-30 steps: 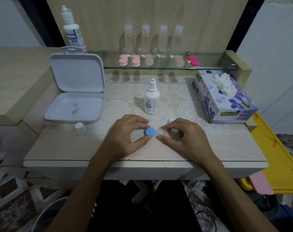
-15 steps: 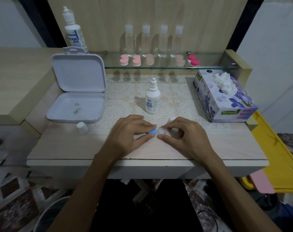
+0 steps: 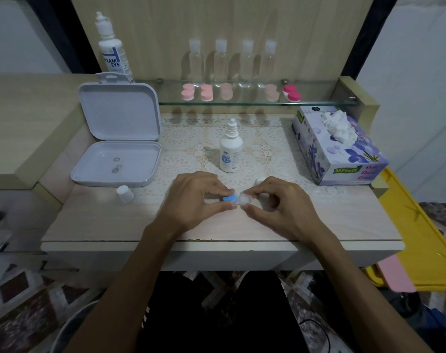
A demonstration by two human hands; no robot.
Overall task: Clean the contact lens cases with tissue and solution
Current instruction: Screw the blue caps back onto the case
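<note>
Pale wood desk (image 3: 89,225) with a lace mat under the work. Case (image 3: 238,199) sat near the front edge, between both hands: blue cap (image 3: 229,198) on its left well, right well showing clear or white. Left hand (image 3: 193,200) had thumb and forefinger pinched on the blue cap; right hand (image 3: 280,207) pinched the other well, fingers narrowly parted around it. Step judged: unscrewing the caps, cleaning not begun. Next move likely calls for a counter-twist, one hand bracing. Solution bottle (image 3: 230,150) stood just behind; tissue box (image 3: 339,149) well to the right.
</note>
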